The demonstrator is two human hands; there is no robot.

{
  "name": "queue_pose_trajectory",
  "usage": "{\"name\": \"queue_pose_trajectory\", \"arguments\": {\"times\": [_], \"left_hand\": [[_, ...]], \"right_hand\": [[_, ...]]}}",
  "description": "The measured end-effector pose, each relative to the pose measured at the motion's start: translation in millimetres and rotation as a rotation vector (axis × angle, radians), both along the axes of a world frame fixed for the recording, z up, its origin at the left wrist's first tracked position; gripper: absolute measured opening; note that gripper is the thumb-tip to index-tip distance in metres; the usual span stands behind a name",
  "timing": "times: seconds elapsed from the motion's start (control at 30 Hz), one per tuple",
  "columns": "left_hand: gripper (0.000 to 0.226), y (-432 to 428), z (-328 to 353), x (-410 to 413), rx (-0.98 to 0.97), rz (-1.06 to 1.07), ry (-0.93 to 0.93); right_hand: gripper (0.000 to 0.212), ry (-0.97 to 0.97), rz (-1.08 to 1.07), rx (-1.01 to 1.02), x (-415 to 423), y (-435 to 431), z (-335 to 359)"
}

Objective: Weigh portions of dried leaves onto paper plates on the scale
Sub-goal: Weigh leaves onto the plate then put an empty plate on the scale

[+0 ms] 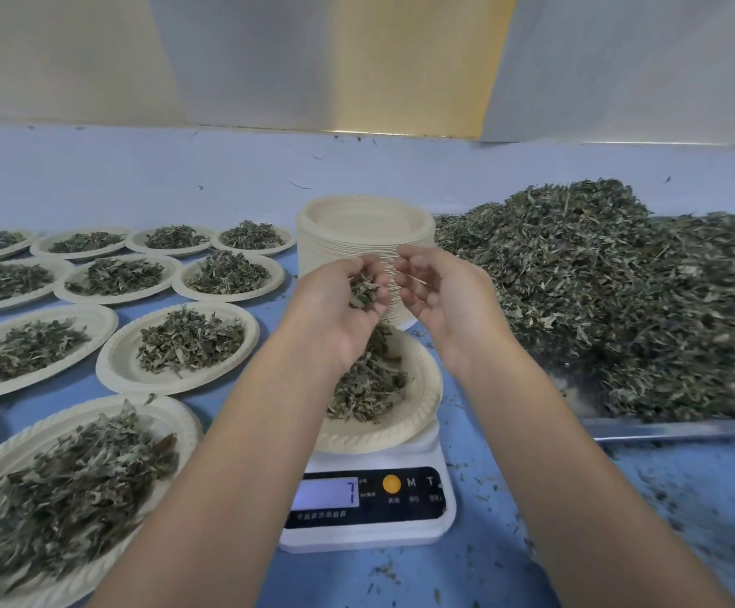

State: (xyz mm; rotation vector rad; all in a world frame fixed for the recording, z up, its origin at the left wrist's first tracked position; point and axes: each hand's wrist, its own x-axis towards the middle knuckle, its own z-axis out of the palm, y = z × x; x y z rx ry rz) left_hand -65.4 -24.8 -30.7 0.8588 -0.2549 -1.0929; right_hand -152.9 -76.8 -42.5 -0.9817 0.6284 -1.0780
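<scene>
While the left hand (pixel 339 313) cups dried leaves (pixel 363 290) above the plate (pixel 424 403), the right hand (pixel 442 298) curls empty.

Left hand (pixel 342 305), right hand (pixel 442 296), both cupped

One head-worn view, looking forward and down from close above the table (pixel 234 168) at its near edge, scale (pixel 370 515) just below centre, far edge meeting the wall (pixel 269 59) up top.

Bare tabletop (pixel 181 177) behind filled plates (pixel 113 366); plate stack (pixel 356 239) behind scale (pixel 370 537), leaf heap (pixel 598 291) right.
</scene>
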Motion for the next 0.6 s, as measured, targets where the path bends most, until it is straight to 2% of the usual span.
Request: {"name": "queue_pose_trajectory", "arguments": {"times": [0.3,0.4,0.5,0.6], "left_hand": [[0.025,-56.9,3.2,-74.5,0.025,-0.14,0.238],[0.026,-74.8,-6.0,-96.0,0.064,-0.144,0.271],[0.039,-85.6,-14.9,-109.8,0.122,-0.263,0.226],[0.051,-89.2,-21.0,-116.3,0.11,-0.388,0.145]], "right_hand": [[0.023,-0.194,-0.218,0.299,-30.9,-30.8,4.4],[0.021,-0.006,-0.388,0.218,-50.9,-45.5,0.5],[0.02,0.198,-0.561,0.099,-65.6,-57.2,-5.8],[0.016,0.349,-0.608,0.016,-68.5,-60.8,-10.3]]}}
